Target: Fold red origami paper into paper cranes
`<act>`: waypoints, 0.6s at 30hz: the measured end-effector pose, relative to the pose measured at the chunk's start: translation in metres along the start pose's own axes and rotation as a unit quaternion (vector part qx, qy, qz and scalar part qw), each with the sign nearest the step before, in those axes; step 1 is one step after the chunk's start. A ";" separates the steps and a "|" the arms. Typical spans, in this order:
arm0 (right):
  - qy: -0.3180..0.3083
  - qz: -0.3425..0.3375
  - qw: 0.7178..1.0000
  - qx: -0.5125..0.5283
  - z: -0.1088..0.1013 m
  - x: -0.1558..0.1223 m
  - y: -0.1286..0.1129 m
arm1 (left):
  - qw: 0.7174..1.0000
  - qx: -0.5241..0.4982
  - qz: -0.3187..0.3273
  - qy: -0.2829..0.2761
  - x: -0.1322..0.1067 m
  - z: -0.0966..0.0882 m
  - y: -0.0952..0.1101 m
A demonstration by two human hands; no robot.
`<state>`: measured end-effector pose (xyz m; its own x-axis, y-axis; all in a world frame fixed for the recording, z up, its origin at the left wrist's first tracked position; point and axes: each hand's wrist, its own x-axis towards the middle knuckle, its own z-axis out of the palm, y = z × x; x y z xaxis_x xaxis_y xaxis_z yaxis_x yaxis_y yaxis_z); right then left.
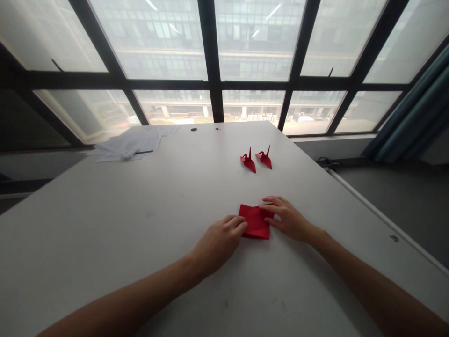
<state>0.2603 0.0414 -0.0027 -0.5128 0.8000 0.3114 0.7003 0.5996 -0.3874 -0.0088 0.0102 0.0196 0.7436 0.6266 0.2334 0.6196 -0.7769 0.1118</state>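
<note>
A folded sheet of red origami paper (257, 222) lies on the white table in front of me, its top edge uneven and a crease running along the bottom. My left hand (226, 232) is closed on the paper's left edge, fingers bunched together over it. At the right edge, my right hand (286, 218) grips the paper, with fingertips over its upper right corner and the thumb lower down. The undersides of both grips are hidden. Beyond the hands stand two red paper cranes, a left crane (249, 162) and a right crane (265, 158), side by side.
Loose white papers (129, 140) with a dark pen (144, 152) lie at the far left of the white table (122, 210). Large dark-framed windows rise behind it. A blue curtain (403, 112) hangs at the right, past the table's right edge.
</note>
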 end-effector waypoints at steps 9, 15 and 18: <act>-0.011 -0.012 0.999 0.029 -0.003 0.005 -0.022 | 0.992 -0.043 -0.066 0.097 0.007 0.001 -0.005; 0.004 0.101 0.973 0.210 0.003 0.006 -0.045 | 0.951 -0.242 -0.060 0.184 0.010 0.012 -0.004; 0.001 0.117 0.943 0.312 0.002 0.006 -0.053 | 0.936 -0.299 -0.024 0.184 0.009 0.014 -0.003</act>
<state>0.2187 0.0148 0.0180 -0.3789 0.9124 0.1550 0.3650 0.3012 -0.8809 -0.0005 0.0186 0.0083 0.5134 0.6831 0.5194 0.3156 -0.7132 0.6259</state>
